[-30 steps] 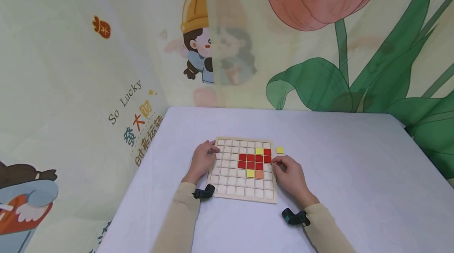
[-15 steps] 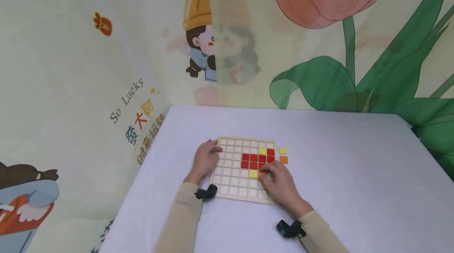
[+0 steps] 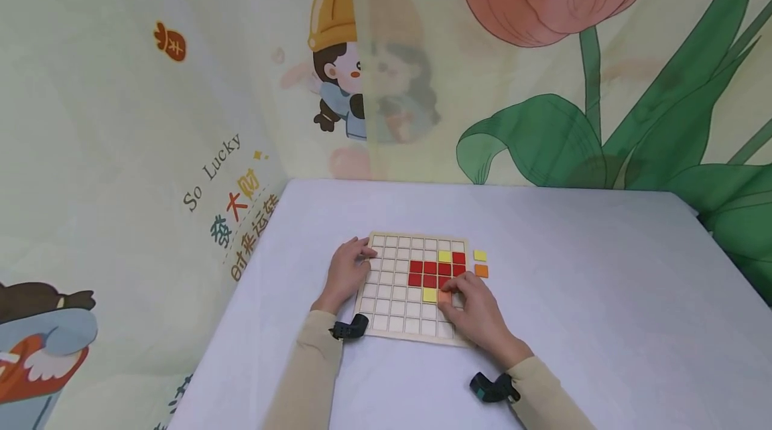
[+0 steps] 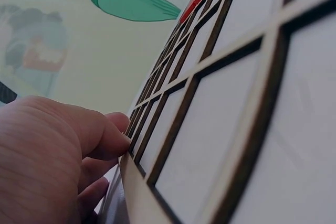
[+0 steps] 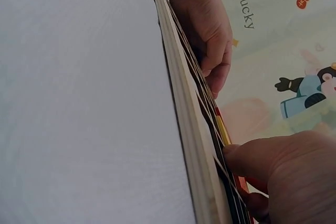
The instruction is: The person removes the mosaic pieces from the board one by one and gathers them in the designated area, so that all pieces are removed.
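A square wooden grid board [image 3: 387, 326] lies on the white-covered table with red, yellow and light orange tiles in its cells. My left hand [image 3: 346, 270] holds the board's left edge; in the left wrist view its fingertips [image 4: 118, 137] meet the rim. Over the lower right of the grid, my right hand [image 3: 479, 309] has thumb and index finger at the light orange tile [image 3: 444, 297], pinching it in its cell. A yellow tile [image 3: 429, 295] sits just left of it. In the right wrist view, the right hand [image 5: 283, 174] hides most of the tiles.
Off the board's right edge lie a loose yellow tile [image 3: 480, 255] and a loose orange tile [image 3: 481, 271]. Several red tiles [image 3: 430, 268] fill cells above the right fingers. A printed curtain [image 3: 410, 82] hangs behind the table.
My right hand has moved left from the board's right edge onto the light orange tile, uncovering the loose orange tile. The left hand stays at the left edge.
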`<state>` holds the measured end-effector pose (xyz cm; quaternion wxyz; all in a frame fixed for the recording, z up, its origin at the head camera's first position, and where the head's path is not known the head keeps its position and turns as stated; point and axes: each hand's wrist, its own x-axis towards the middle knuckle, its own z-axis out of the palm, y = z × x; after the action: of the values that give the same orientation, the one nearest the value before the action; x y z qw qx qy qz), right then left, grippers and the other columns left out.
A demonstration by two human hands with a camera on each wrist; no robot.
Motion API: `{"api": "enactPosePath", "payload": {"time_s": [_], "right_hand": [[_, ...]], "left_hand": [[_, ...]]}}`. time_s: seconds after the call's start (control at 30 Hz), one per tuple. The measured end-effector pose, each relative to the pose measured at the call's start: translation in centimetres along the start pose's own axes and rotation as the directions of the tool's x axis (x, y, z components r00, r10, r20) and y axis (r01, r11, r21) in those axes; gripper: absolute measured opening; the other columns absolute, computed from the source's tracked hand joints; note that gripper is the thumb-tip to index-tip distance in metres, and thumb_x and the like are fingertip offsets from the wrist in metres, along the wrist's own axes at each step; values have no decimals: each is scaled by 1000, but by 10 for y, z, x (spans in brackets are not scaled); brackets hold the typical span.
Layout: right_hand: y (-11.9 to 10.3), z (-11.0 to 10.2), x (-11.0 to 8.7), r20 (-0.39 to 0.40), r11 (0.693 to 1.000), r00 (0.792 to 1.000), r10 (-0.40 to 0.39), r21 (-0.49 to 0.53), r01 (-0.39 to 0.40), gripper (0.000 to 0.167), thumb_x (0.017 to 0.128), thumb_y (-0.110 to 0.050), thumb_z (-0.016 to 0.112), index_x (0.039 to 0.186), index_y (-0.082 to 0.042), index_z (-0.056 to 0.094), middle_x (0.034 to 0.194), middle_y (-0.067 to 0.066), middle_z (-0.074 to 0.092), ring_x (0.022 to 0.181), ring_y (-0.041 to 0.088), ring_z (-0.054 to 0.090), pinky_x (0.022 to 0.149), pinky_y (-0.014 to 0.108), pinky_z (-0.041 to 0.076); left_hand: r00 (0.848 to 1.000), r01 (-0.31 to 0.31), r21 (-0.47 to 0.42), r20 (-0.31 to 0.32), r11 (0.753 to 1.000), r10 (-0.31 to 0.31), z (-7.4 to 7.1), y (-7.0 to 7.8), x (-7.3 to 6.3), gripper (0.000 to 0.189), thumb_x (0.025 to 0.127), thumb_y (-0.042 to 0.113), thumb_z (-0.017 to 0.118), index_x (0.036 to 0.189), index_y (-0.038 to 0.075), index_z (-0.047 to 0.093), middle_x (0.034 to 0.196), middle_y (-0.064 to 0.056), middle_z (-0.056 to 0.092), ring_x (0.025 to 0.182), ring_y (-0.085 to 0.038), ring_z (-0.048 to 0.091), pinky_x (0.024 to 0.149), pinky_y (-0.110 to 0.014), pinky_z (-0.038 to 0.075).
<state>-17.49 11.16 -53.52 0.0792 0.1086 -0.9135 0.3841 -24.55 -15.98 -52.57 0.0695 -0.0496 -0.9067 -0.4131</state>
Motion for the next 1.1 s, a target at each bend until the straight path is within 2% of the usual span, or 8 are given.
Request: {"api": "enactPosePath", "payload": {"time_s": [0.1,0.3,0.57,0.83,1.1], "right_hand": [[-1,-1,2,-7,1000,1000,-13,-2,13,24,78,-20,81,97,-18,66,98,-8,57,97,14,53,85,36,53],[-2,-3,3,34,1000,999,0,30,-1,23,81,-19,79,97,-20,63,99,-9,58,96,13,53,86,35,54],[-2,-6,3,54,999,998,-33,10,32,23,80,-18,79,102,-18,72,101,-8,60,98,12,55,88,36,54],[1,-6,0,61,999,997,-45,-6,46,30,81,-16,79,110,-14,72,103,-7,60,99,11,54,87,35,54],[5,-13,-1,60,996,994,-87,19,86,23,86,-13,75,108,-13,71,102,-7,58,90,9,51,75,26,49]], "left_hand": [[1000,-15,5,-6,1000,15,-2,2,2,24,86,-1,57,100,11,72,141,-8,55,140,-29,37,118,-47,26],[1000,7,15,6,1000,-7,-3,2,3,24,87,-1,57,101,10,72,142,-8,54,141,-29,36,118,-46,26],[1000,31,0,4,1000,-31,-3,0,1,23,85,0,56,99,10,72,142,-9,54,141,-29,35,119,-48,24],[999,37,-12,-2,999,-37,2,-3,-1,24,85,-1,57,99,10,72,141,-9,55,142,-29,36,119,-48,23],[1000,24,-14,-3,1000,-24,3,0,0,26,84,-2,56,100,11,72,141,-8,55,141,-28,36,119,-46,23]]}}
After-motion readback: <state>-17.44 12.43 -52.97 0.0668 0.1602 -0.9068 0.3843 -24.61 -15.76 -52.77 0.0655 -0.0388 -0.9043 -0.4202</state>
